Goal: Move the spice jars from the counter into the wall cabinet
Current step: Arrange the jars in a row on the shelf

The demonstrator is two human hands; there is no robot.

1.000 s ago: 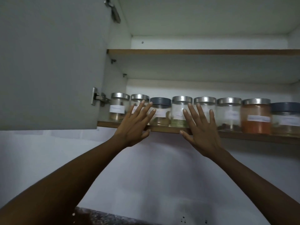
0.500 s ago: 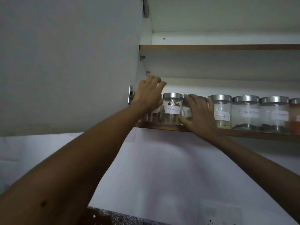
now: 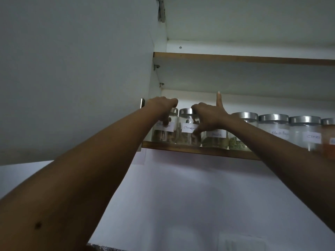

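A row of glass spice jars with metal lids and white labels stands on the lower shelf (image 3: 199,150) of the open wall cabinet. My left hand (image 3: 161,107) reaches over the leftmost jar (image 3: 163,135), fingers on its lid and thumb on its front. My right hand (image 3: 208,116) grips the cinnamon jar (image 3: 186,137) beside it, fingers curled on the lid, thumb on the label, little finger pointing up. Further right stand a green powder jar (image 3: 214,141), the black pepper jar (image 3: 273,127), another labelled jar (image 3: 304,134) and an orange jar (image 3: 329,147).
The cabinet door (image 3: 72,69) hangs open at the left, its hinge (image 3: 142,102) close to my left hand. The upper shelf (image 3: 235,58) shows nothing on it. Below are a white wall, a wall socket (image 3: 239,241) and a corner of speckled counter (image 3: 101,248).
Both hands slid left along the row, from flat against the jar fronts to curled over the two leftmost jars. The view shifted left and closer.
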